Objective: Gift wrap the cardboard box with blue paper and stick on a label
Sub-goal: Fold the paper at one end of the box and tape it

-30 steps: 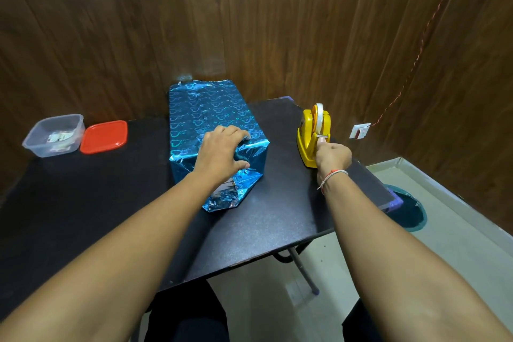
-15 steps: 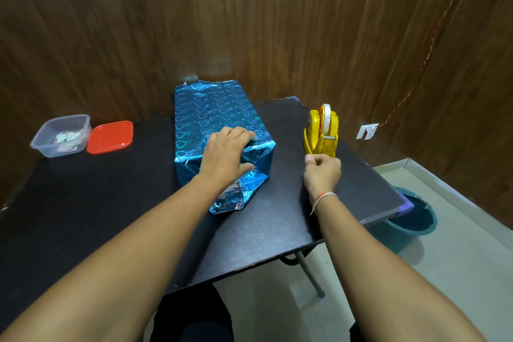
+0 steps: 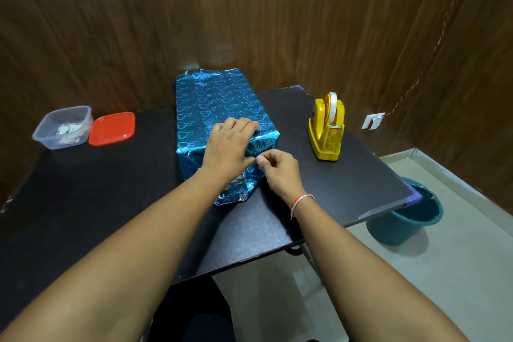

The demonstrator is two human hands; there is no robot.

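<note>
The cardboard box (image 3: 219, 108), already sheathed in blue paper (image 3: 194, 130), lies lengthwise at the middle of the black table (image 3: 347, 175), its far end against the table's back edge by the wooden wall and its near end turned toward the person. The left hand (image 3: 227, 147) lies over the near top edge with fingers curved down on the folded paper, pressing the end flaps flat so they cannot spring open; a pointed flap of paper still sticks out loose on the tabletop below the wrist. The right hand (image 3: 280, 172) is beside it, thumb and forefinger pinched together just at the left thumb; the pinch probably holds a short strip of clear tape, though none can be made out from this view. That placement suits sealing the fold where the left hand pins it. The yellow tape dispenser (image 3: 326, 130) stands upright well to the right, toward the right edge, within easy reach and apart from the box. At the back left corner sit a clear plastic tub (image 3: 62, 128) holding small paper pieces, perhaps the labels, and its red lid (image 3: 112, 128) just beside it. Bare tabletop lies on either side of the box and before it, room enough to turn the parcel; the right corner overhangs a teal bucket (image 3: 410, 219) on the floor, so anything nudged that way could drop in.
</note>
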